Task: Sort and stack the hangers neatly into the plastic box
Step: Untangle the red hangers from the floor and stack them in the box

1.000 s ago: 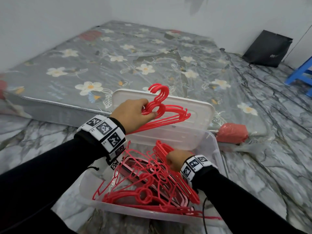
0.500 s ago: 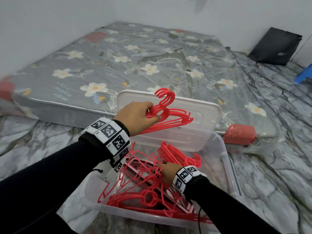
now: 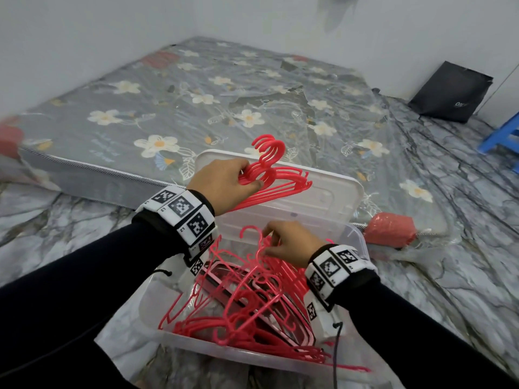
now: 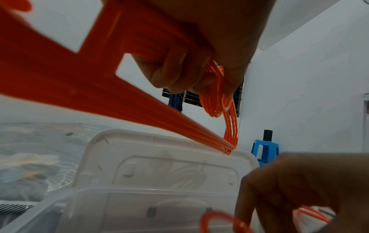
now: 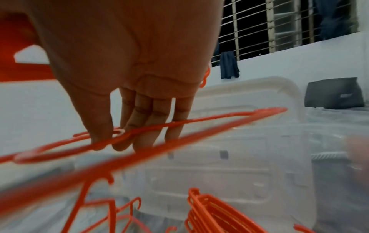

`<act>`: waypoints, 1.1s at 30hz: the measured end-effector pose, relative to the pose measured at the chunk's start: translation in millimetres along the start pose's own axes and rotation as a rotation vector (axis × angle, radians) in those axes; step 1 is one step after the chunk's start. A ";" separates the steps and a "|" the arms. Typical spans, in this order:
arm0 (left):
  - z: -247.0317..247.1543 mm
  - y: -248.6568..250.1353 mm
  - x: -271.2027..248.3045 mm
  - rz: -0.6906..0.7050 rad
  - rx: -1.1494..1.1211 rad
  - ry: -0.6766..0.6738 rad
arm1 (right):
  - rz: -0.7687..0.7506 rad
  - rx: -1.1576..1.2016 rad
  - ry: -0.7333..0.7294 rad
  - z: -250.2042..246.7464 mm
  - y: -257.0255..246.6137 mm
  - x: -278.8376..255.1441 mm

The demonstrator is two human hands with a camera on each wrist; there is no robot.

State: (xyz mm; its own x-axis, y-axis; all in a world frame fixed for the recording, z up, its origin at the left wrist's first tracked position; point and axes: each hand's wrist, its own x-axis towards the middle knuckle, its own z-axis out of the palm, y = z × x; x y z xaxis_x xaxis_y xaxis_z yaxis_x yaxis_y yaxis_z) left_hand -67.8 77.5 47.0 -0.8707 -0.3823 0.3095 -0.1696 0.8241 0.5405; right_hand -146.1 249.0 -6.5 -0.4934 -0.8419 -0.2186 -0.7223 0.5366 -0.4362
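Several red hangers (image 3: 276, 178) stay bunched in the left hand (image 3: 224, 183), grip curled tight above the plastic box (image 3: 361, 240); the right hand (image 3: 292, 242) has risen from the tangle, pinching one loose hanger (image 5: 179, 124) to add next.

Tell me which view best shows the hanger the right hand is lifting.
The right wrist view: thumb and fingers pinch the single hanger close up. The head view shows it small amid the pile; the left wrist view catches only a blurred hook.
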 end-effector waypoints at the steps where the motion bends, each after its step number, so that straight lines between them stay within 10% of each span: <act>1: -0.2 -0.4 0.5 -0.003 -0.006 -0.001 | 0.013 0.028 0.033 -6.2 1.2 -4.0; 21: 3.0 0.1 2.4 -0.011 -0.089 -0.037 | -0.101 0.482 0.497 -83.0 3.4 -60.0; 33: 7.9 24.5 -6.3 0.010 -0.288 -0.163 | -0.190 0.454 0.539 -78.3 -3.2 -59.4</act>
State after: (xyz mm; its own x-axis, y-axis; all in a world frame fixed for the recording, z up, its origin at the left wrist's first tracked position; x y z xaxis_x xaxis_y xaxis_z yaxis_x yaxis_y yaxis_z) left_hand -70.1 103.4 52.1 -0.9380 -0.2838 0.1989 -0.0436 0.6660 0.7446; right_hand -152.5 301.7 76.3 -0.6340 -0.7100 0.3065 -0.6049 0.2084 -0.7686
